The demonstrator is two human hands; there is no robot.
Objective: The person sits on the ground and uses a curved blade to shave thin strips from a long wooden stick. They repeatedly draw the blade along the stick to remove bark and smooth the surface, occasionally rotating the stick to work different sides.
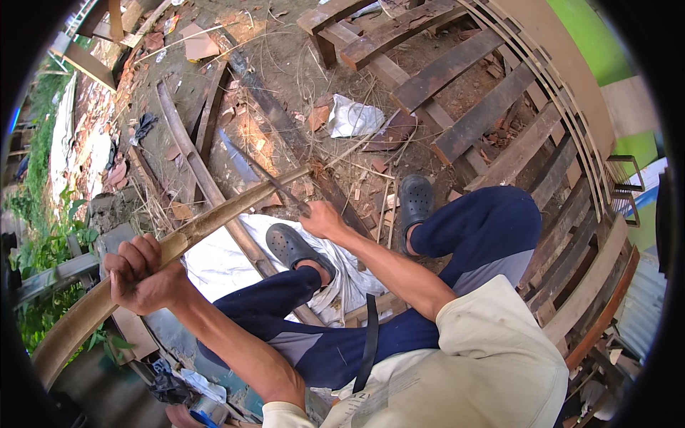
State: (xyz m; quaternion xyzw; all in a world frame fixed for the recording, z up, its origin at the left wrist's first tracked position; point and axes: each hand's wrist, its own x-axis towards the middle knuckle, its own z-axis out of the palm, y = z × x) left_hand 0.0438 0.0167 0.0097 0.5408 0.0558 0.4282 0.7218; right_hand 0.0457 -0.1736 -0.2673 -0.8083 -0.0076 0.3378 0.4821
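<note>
My left hand (146, 274) is wrapped round a long split bamboo strip (235, 207), which runs from the lower left up to the middle. My right hand (325, 220) is closed on the handle of a long, thin-looking machete (270, 177). Its dark blade points up and to the left and crosses the bamboo near the strip's far end. Whether the blade's edge bites into the bamboo is too small to tell. A second bamboo strip (189, 153) lies below, passing under the held one.
A slatted wooden frame (457, 135) fills the right side, with thin bent strips (571, 107) along its far edge. A white sheet (221, 260) lies beneath my shod feet. Dark planks (275, 114), wood scraps and a white bag (354, 118) are on the dirt ground. Green plants (43, 285) grow at left.
</note>
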